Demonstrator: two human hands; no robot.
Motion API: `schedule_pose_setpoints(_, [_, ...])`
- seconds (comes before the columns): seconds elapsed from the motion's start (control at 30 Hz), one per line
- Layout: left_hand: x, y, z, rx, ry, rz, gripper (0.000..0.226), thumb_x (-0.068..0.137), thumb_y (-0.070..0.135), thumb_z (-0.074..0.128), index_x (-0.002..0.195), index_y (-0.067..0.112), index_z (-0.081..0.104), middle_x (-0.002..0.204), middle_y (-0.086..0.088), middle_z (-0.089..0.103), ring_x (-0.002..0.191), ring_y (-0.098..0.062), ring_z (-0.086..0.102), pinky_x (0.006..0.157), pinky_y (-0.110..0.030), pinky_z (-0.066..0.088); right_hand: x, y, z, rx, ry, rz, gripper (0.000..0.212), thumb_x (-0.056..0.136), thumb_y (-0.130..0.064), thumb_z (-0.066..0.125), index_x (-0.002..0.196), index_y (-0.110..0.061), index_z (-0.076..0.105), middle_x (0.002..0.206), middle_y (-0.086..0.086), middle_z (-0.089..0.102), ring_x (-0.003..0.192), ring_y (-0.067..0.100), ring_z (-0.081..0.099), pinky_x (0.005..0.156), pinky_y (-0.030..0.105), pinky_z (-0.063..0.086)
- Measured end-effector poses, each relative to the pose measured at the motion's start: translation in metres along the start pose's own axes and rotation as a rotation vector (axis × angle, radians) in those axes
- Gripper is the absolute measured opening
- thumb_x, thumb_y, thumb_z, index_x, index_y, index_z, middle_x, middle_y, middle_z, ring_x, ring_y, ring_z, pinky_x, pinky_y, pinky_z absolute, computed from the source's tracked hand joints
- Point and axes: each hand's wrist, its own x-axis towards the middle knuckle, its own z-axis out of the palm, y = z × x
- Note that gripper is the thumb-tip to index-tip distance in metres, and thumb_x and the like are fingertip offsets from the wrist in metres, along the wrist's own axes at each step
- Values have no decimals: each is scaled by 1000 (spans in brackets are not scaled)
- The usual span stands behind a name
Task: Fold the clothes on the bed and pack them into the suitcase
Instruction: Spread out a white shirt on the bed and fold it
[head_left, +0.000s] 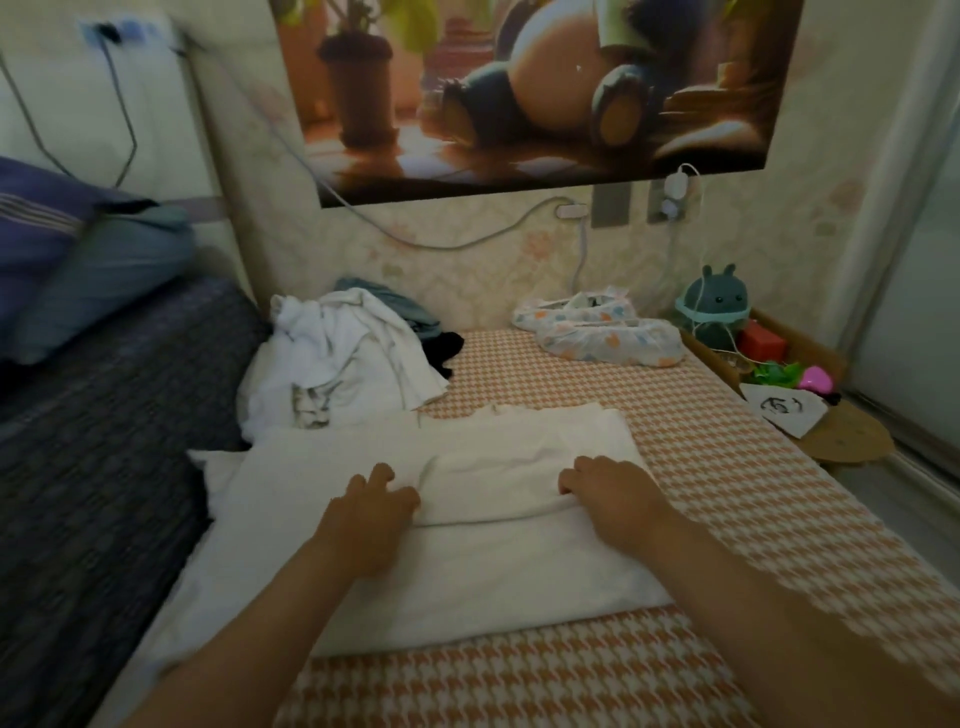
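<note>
My left hand (371, 512) and right hand (608, 499) press loosely bent fingers on the folded flap of a white garment (467, 571), likely flattening the crease. It lies on the checked bed (691, 493); unfolded clothes (337, 358) wait behind.

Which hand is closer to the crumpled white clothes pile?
Left. The left hand lies on the white garment directly in front of the pile; the right hand lies on it too, farther to the right.

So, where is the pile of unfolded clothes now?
In the head view, the pile of unfolded clothes lies left of centre, just beyond the flat white garment, near the wall.
</note>
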Motion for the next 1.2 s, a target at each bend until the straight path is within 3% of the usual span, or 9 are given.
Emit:
schedule_pose_setpoints(0.17, [0,-27,-30,-352,158,-160,14,81,14,63,77,27,69,93,4,66,80,-14,61,71,-23,47,-8,4,-8,-47,99,39,29,75,-6,62,85,-28,45,84,-5,48,76,20,53,61,32,33])
schedule_pose_setpoints(0.27, [-4,-26,-35,-560,26,-74,21,94,21,54,98,23,74,111,4,65,93,-11,56,85,-24,44,-12,3,-19,31,-184,85,14,82,-19,53,78,-31,47,88,-10,50,77,12,45,71,28,30])
schedule_pose_setpoints(0.37, [-7,-14,-26,-564,-185,-57,57,83,67,57,124,28,59,122,5,55,108,-13,53,93,-29,43,2,1,-31,211,-129,78,26,87,-27,52,61,-28,49,70,-9,48,64,8,46,65,29,38])
schedule_pose_setpoints(0.5, [4,-1,-16,-245,-89,-108,60,77,63,63,126,31,55,124,5,56,110,-17,55,92,-30,45,41,8,-26,257,119,121,30,97,-11,44,110,-23,69,114,1,58,97,21,58,78,32,46])
schedule_pose_setpoints(0.63, [14,8,-9,-444,-43,82,56,83,41,64,136,43,43,132,6,44,123,-19,45,101,-34,41,68,14,-5,28,-125,150,60,97,-8,44,153,-24,31,143,6,41,118,27,54,89,36,48])
schedule_pose_setpoints(0.77, [15,12,-8,-290,-189,216,62,63,68,73,119,48,54,139,15,28,126,-13,31,106,-40,38,81,18,6,-69,-106,233,33,94,-14,54,128,-17,53,123,9,49,102,27,60,79,35,51])
schedule_pose_setpoints(1.0, [37,-14,-17,-818,83,-102,11,90,25,65,80,23,61,73,3,68,62,-21,65,59,-35,56,93,24,6,340,339,381,7,90,-13,54,89,-18,49,97,9,57,87,30,57,67,31,33])
schedule_pose_setpoints(1.1, [46,-34,-19,-967,373,-314,5,95,14,55,94,18,58,76,-4,65,59,-17,58,55,-25,45,96,18,6,450,407,372,25,90,-8,57,114,-15,53,119,13,54,103,34,57,80,36,44])
schedule_pose_setpoints(1.2, [54,-56,-5,-961,411,-480,17,97,28,50,111,19,52,99,-10,65,88,-29,62,75,-34,49,89,10,13,429,2,316,66,97,-19,54,154,-17,21,162,16,12,143,33,30,114,41,32])
